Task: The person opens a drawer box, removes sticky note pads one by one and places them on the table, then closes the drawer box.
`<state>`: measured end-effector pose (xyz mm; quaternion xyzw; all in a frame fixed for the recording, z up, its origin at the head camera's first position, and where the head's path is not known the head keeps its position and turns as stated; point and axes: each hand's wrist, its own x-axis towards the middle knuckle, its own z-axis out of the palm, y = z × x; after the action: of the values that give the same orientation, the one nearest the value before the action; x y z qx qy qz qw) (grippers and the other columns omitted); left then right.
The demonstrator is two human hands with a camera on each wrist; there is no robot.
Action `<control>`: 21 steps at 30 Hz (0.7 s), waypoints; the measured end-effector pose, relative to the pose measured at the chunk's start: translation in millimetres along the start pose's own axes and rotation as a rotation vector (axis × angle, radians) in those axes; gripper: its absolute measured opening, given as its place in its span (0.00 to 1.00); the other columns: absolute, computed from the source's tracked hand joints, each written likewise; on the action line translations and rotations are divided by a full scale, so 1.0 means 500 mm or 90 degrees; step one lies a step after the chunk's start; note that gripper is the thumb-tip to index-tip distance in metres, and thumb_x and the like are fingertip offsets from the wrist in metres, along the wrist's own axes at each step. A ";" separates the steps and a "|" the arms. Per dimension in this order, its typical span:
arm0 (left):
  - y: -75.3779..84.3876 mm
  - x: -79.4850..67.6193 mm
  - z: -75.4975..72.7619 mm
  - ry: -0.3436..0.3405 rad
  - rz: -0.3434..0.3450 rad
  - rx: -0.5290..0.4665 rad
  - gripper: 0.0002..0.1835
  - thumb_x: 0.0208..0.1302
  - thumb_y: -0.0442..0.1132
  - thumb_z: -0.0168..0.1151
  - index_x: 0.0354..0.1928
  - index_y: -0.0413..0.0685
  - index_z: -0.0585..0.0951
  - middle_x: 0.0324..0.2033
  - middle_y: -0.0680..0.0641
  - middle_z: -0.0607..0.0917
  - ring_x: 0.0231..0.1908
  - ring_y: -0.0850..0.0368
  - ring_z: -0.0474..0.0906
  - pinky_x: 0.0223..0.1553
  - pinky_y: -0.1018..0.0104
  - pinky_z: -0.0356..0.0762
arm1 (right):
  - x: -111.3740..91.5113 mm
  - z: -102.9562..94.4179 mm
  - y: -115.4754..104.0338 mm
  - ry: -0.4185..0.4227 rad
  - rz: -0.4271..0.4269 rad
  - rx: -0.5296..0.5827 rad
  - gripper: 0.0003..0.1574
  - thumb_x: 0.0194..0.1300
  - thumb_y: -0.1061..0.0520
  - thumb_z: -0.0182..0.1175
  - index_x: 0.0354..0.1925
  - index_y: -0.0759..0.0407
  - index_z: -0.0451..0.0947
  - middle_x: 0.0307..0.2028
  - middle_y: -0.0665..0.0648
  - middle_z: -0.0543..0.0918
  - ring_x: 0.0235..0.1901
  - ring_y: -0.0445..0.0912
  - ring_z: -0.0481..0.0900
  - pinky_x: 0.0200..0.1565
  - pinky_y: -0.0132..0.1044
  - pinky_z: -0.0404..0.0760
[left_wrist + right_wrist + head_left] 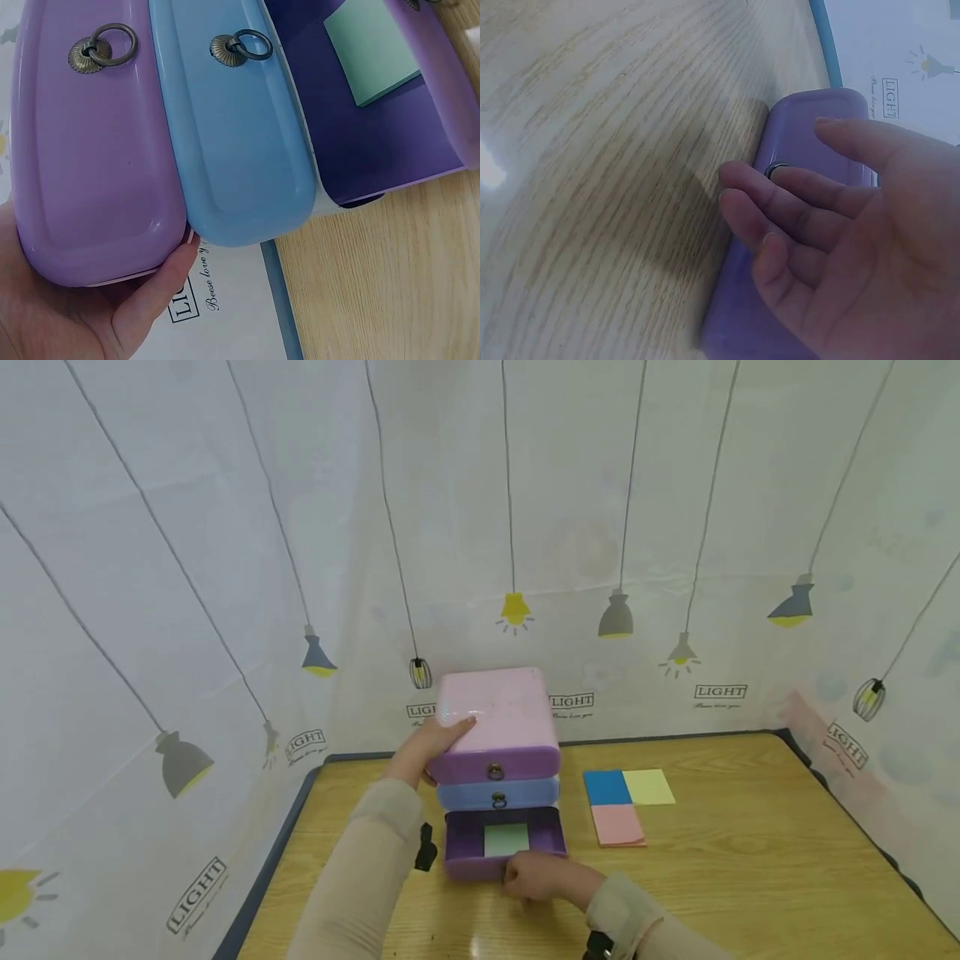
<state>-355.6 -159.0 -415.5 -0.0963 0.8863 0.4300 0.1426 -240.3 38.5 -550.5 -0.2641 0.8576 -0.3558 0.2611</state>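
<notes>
A small chest of drawers (491,706) with a pink top stands against the wall. Its upper drawer (105,165) is purple, the middle drawer (232,135) blue, and both are closed. The purple bottom drawer (468,868) is pulled out, and a pale green sticky-note pad (506,839) lies inside. My left hand (427,750) grips the chest's upper left side, thumb on top and fingers beneath the upper tier. At the bottom drawer's front, my right hand (870,232) has its index finger hooked in the metal ring pull (777,168); the other fingers are curled and the thumb stands apart.
Right of the chest, blue (607,787), yellow (649,787) and pink (618,825) sticky-note pads lie edge to edge on the wooden table (735,860). A wall covering (555,510) printed with hanging lamps rises behind and at both sides.
</notes>
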 end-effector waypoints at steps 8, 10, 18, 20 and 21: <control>-0.005 0.004 0.000 -0.006 0.004 -0.008 0.53 0.59 0.71 0.56 0.74 0.42 0.52 0.54 0.29 0.72 0.44 0.33 0.79 0.24 0.44 0.83 | -0.018 0.002 -0.006 -0.009 0.017 0.014 0.17 0.67 0.55 0.61 0.23 0.64 0.78 0.17 0.58 0.81 0.16 0.43 0.72 0.18 0.30 0.67; -0.005 0.002 0.001 -0.007 0.006 -0.011 0.53 0.60 0.71 0.56 0.74 0.43 0.52 0.54 0.29 0.72 0.44 0.33 0.79 0.24 0.44 0.82 | -0.023 0.005 -0.010 -0.018 0.021 0.010 0.17 0.66 0.54 0.61 0.23 0.63 0.79 0.16 0.56 0.80 0.16 0.42 0.72 0.19 0.30 0.68; -0.002 0.001 0.000 -0.005 0.014 -0.015 0.53 0.60 0.71 0.56 0.74 0.42 0.52 0.55 0.29 0.72 0.45 0.32 0.78 0.24 0.43 0.82 | -0.044 0.010 -0.022 -0.073 0.023 0.043 0.22 0.66 0.53 0.61 0.22 0.68 0.78 0.15 0.58 0.79 0.15 0.44 0.74 0.19 0.30 0.70; -0.002 0.002 0.001 -0.004 0.011 -0.015 0.53 0.60 0.70 0.56 0.73 0.42 0.52 0.56 0.29 0.71 0.45 0.32 0.78 0.24 0.43 0.82 | -0.050 0.009 -0.026 -0.094 0.024 0.053 0.23 0.67 0.53 0.61 0.21 0.69 0.76 0.15 0.59 0.80 0.15 0.44 0.74 0.19 0.31 0.70; -0.002 0.003 0.001 -0.002 0.009 -0.014 0.53 0.60 0.70 0.56 0.73 0.41 0.52 0.56 0.29 0.71 0.45 0.32 0.78 0.24 0.44 0.82 | -0.053 0.009 -0.028 -0.104 0.024 0.054 0.24 0.67 0.52 0.60 0.21 0.70 0.76 0.15 0.59 0.80 0.15 0.45 0.75 0.19 0.31 0.70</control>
<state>-356.6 -159.0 -417.1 -0.0911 0.8818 0.4410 0.1403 -214.7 44.8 -535.7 -0.2648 0.8223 -0.3644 0.3477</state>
